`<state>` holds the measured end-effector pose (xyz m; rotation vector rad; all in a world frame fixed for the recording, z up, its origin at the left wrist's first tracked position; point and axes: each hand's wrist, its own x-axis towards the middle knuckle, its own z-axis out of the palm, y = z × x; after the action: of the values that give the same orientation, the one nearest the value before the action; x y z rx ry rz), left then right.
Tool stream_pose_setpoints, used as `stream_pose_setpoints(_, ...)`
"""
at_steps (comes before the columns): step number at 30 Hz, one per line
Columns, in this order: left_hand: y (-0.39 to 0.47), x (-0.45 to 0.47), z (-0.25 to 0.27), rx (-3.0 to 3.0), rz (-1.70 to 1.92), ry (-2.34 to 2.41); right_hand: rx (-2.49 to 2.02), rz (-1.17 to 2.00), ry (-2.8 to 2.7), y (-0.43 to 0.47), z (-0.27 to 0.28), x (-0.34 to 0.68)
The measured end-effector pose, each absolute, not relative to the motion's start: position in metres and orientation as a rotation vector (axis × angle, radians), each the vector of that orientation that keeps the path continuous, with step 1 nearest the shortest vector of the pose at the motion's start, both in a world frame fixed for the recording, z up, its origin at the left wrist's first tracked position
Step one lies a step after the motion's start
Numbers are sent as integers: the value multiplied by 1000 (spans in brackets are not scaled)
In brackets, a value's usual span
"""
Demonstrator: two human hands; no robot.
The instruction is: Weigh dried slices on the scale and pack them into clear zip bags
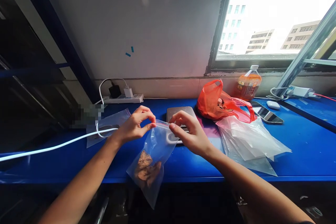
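A clear zip-lock bag (160, 147) hangs between my hands at the front edge of the blue table. Several brown, dried, wrinkled pieces (145, 168) lie in its lower part. My left hand (138, 124) pinches the bag's top left corner between thumb and finger. At the other end of the red-lined zip strip, my right hand (190, 131) grips the top edge with thumb and fingers. Behind the bag and partly covered by my right hand is a small flat scale (180, 112) with a dark top.
A red plastic bag (212, 103) with dark pieces inside stands right of the scale. Near it are stacked clear bags (249, 143), a phone (269, 112), a white case (273, 105) and a drink bottle (249, 82). A power strip (123, 98) and white cable (57, 146) lie left.
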<state>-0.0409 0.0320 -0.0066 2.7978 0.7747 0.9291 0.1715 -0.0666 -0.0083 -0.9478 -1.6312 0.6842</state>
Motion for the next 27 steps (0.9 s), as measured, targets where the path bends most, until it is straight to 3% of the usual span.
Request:
stream_pose_setpoints(5,24,-40,12,2607,1213,665,-1035,533,-1354,-80,-20,189)
stream_pose_setpoints(11,19,-20,52,2266,1694,584,-1024,899,-1157,-114,-48,184)
stream_pose_setpoints(14,15,-1,54,2282,1636,435,-910,901,-1009,-115,-45,177)
stream_pose_setpoints(19,7,11,40,2498,1374,197,-962,627,-862,-118,-36,193)
stream_pose_setpoints(22,19,-3,32,2660,1359,216,-1056,280,-824,-127,-31,232)
stream_pose_setpoints(25,43,-30,21,2791,1279,553,-1127,-170,-756,-135,-25,291)
stream_pose_setpoints(27,59,-45,11,2781,1080,916,-1233,-203,-767,-139,-22,331)
